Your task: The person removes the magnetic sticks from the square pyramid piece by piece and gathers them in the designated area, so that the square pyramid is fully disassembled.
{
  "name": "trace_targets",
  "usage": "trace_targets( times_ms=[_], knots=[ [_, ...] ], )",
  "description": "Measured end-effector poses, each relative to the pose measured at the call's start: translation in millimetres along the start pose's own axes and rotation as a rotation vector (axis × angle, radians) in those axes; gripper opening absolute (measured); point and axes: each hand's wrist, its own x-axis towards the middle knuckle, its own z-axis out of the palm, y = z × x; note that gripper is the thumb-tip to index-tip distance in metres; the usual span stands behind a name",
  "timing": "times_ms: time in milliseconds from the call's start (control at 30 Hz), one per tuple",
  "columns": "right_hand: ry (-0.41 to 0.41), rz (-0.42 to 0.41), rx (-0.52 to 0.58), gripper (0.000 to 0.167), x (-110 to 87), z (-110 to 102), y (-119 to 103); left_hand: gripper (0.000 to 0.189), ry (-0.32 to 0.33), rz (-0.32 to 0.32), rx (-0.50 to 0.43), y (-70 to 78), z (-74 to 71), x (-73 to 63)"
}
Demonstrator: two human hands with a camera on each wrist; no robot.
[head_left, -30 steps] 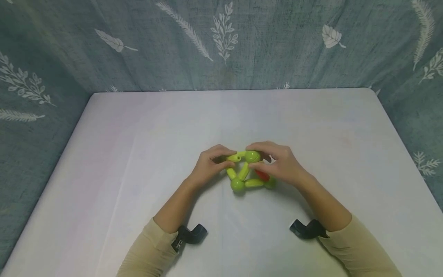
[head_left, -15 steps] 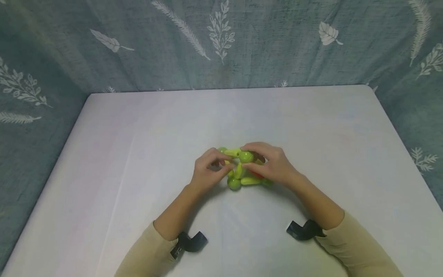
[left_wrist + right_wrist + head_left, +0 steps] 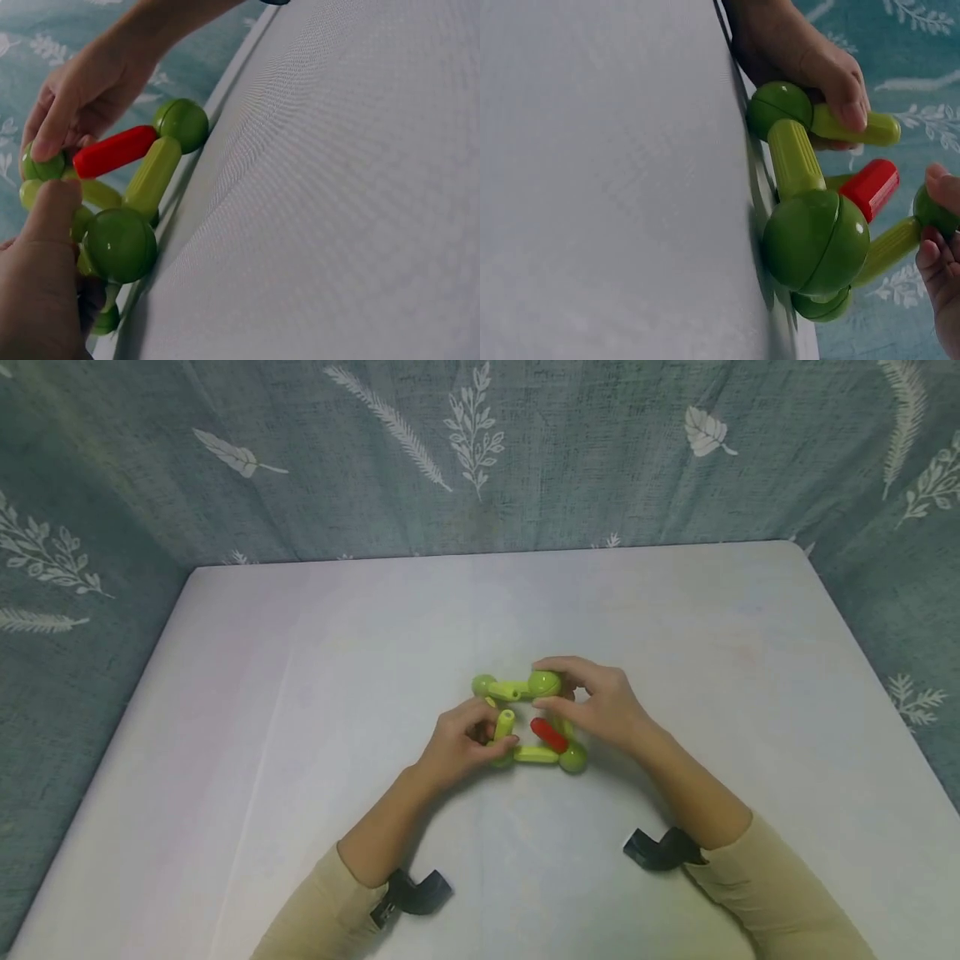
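Note:
A construction toy of green balls and yellow-green rods stands on the table as a small frame. My left hand pinches an upright yellow-green rod at the near left ball; the rod's upper end is free. My right hand holds the raised green ball between thumb and fingers. From that ball a rod runs to the far left ball. A red rod leans inward from the near right ball, its other end free. A yellow-green rod joins the two near balls.
The white table spreads around the toy. Patterned green-blue cloth hangs behind it and at both sides. Black straps sit on both wrists by the beige sleeves.
My left hand has moved from the far left part to the near left rod. That rod's top has come away from the ball in my right hand, and the red rod shows more.

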Motion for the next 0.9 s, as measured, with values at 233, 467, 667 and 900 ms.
trace_targets(
  times_ms=[233, 467, 667, 900],
  knots=[
    [-0.044, 0.014, 0.012, 0.044, 2.3, -8.4, 1.7, 0.031, -0.034, 0.081, -0.031, -4.2, -1.3, 2.3],
    [-0.133, 0.054, 0.029, 0.042, 3.6, -19.7, 1.2, 0.018, -0.025, 0.144, -0.042, -4.7, -5.9, 4.7],
    [-0.168, 0.077, 0.061, 0.040, 2.8, -22.6, 1.2, 0.019, 0.117, -0.249, 0.050, 1.0, -15.5, 22.3],
    [-0.166, 0.057, 0.085, 0.043, 2.8, -20.2, 2.1, 0.027, -0.030, -0.644, 0.033, -3.2, -11.6, 26.7]
  ],
)
